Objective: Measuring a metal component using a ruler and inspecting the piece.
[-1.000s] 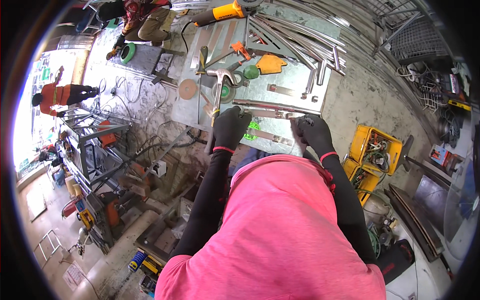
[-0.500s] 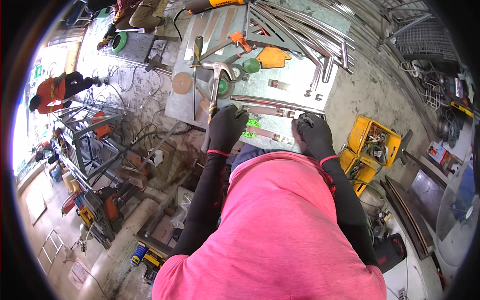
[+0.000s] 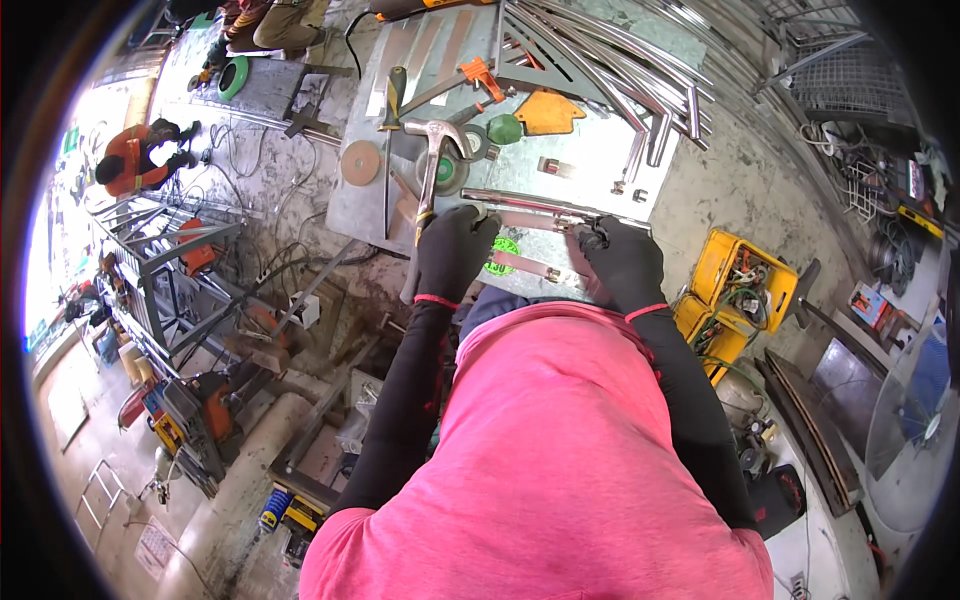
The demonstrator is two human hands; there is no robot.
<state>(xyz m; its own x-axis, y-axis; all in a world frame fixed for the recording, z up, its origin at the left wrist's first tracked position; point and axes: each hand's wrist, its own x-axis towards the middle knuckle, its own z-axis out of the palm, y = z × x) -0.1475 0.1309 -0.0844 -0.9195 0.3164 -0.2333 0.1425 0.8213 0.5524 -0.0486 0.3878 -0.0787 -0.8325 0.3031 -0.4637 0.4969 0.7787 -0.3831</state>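
My left hand [image 3: 449, 256], in a black glove, is closed at the left end of a flat metal strip [image 3: 535, 220] near the table's front edge. My right hand [image 3: 622, 264], gloved alike, has its fingers pinched together at the strip's right end; the exact contact is hidden. A claw hammer [image 3: 431, 172] lies beside my left hand, which partly covers its handle. Just beyond the strip is a shiny metal tube [image 3: 550, 202]. A second flat strip [image 3: 535, 265] lies nearer me, over a round green label [image 3: 502, 256].
The metal worktable [image 3: 610, 160] carries an orange welding magnet [image 3: 547, 114], a brown disc [image 3: 361, 163], a file [image 3: 393, 98] and several steel tubes [image 3: 600, 70]. A yellow toolbox [image 3: 745, 280] stands open at right. Steel frames [image 3: 180, 280] and a crouching person [image 3: 135, 165] are at left.
My right hand has shifted slightly left along the strip, and its fingers have drawn closer together. My left hand stays nearly in place. The person at far left has changed posture.
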